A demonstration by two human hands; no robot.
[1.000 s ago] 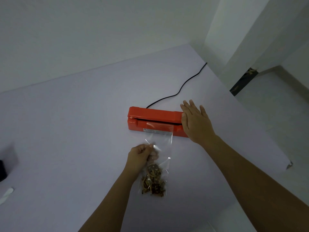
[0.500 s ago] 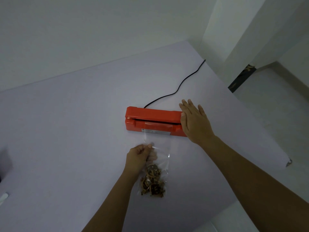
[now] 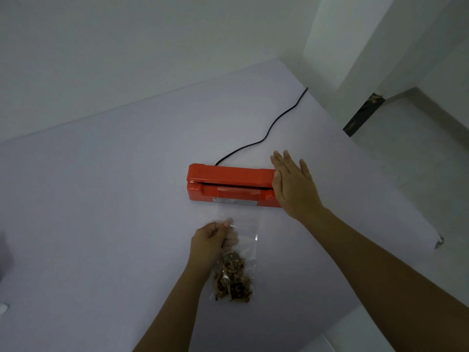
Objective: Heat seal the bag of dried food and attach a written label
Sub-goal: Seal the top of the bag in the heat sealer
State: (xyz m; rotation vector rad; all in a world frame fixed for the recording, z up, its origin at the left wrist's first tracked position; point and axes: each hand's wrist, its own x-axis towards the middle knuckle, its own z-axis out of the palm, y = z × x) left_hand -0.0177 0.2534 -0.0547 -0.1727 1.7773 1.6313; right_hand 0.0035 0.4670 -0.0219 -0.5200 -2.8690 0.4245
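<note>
Looking down at the counter, I judge that the next move turns on how the bag lines up with the orange heat sealer. The sealer's long axis runs from 9 to 3 o'clock. The clear bag runs across it from 12 to 6, with its mouth toward the sealer and the dried food heaped at the 6 o'clock end nearest me. My left hand is clenched on the bag's left edge about halfway along, pinching the film. That makes it the nearer hand for steering the bag. My right hand lies flat with its fingers straight on the sealer's 3 o'clock end, grasping nothing, and it is the nearer one for pressing the lid. A dark slot shows between the lid and the base. The bag's top edge reaches up over the front of the base toward that slot, but the film is so clear that I cannot tell whether the mouth sits between the bars or stops short. The sealer's right end is hidden under my palm. A black power cord trails off toward 1 o'clock, and its far end is out of sight. I see no label or pen anywhere. A small pale thing at 9 o'clock is cut off by the frame, and I cannot make out what it is.
</note>
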